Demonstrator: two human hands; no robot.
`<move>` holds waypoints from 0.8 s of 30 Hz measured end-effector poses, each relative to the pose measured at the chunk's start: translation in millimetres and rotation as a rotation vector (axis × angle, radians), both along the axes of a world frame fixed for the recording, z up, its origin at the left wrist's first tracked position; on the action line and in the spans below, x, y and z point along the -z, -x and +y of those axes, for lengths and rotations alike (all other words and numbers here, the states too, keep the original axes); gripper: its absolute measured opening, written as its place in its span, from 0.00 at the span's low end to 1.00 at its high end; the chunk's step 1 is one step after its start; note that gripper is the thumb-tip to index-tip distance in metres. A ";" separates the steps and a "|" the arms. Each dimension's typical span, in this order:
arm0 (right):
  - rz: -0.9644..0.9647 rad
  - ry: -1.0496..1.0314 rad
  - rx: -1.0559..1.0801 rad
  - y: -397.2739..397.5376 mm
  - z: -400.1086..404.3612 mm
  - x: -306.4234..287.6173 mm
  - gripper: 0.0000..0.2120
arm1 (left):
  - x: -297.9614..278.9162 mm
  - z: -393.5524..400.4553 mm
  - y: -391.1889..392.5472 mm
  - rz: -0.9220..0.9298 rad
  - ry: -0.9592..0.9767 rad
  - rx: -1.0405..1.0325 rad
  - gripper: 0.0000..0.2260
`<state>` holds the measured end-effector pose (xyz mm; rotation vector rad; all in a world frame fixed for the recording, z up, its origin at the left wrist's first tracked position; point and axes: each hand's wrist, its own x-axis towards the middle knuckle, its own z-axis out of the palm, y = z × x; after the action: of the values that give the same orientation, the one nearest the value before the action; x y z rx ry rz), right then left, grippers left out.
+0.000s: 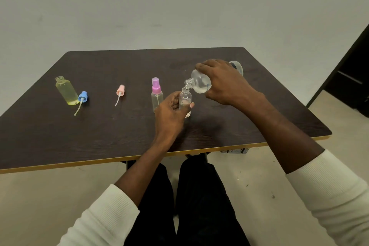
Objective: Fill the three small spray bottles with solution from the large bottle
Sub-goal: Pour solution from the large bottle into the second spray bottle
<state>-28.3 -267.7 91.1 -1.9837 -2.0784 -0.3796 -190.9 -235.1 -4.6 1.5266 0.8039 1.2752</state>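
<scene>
My right hand grips the large clear bottle, tipped on its side with its open mouth just over the neck of a small clear bottle. My left hand holds that small bottle upright on the table; a little liquid lies at its bottom. Just left of it stands a small bottle with a purple spray top. Far left, an uncapped small bottle holds yellowish liquid. A blue spray head lies beside it, and a pink spray head lies further right.
Everything sits on a dark wooden table with a yellow front edge. A plain wall is behind it. A dark doorway or cabinet stands at the right. My legs are under the table's near edge.
</scene>
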 end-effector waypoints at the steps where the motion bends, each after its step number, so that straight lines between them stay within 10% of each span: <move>1: 0.002 0.003 0.001 0.2 -0.2 -0.2 0.32 | 0.0 0.2 -0.2 0.000 0.001 -0.002 0.17; 24: -0.002 0.004 -0.004 1.3 -2.2 -3.3 0.31 | 2.0 2.2 -0.9 -0.001 0.028 0.004 0.16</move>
<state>-29.6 -270.0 94.4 -1.9814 -2.0855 -0.3770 -190.0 -232.9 -6.5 1.5052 0.8143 1.2567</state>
